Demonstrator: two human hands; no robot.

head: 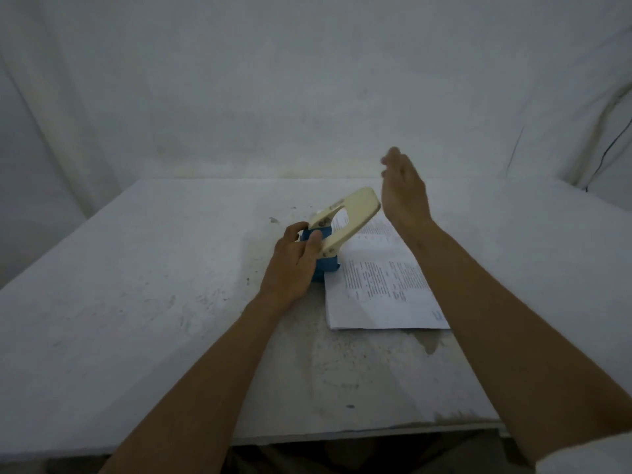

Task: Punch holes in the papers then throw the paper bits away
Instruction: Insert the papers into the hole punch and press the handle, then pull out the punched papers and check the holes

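We see a hole punch point(337, 230) standing near the middle of a stained white worktop point(136, 268), its blue base point(325, 266) down on the surface and its cream lever point(355, 208) tilted up and away toward the right. Our left hand point(294, 261) is clamped on the punch at its hinge end, thumb and fingers wrapped around the blue body just under the lever. A stack of printed papers point(379, 285) lies flat on the worktop to the right of the punch, its left edge reaching into or just under the punch; we cannot tell how far it goes in. Our right hand point(403, 189) hovers in the air above the far end of the papers, just beside the raised tip of the lever, fingers loosely spread and holding nothing. A white cloth point(307, 80) hangs behind the worktop.
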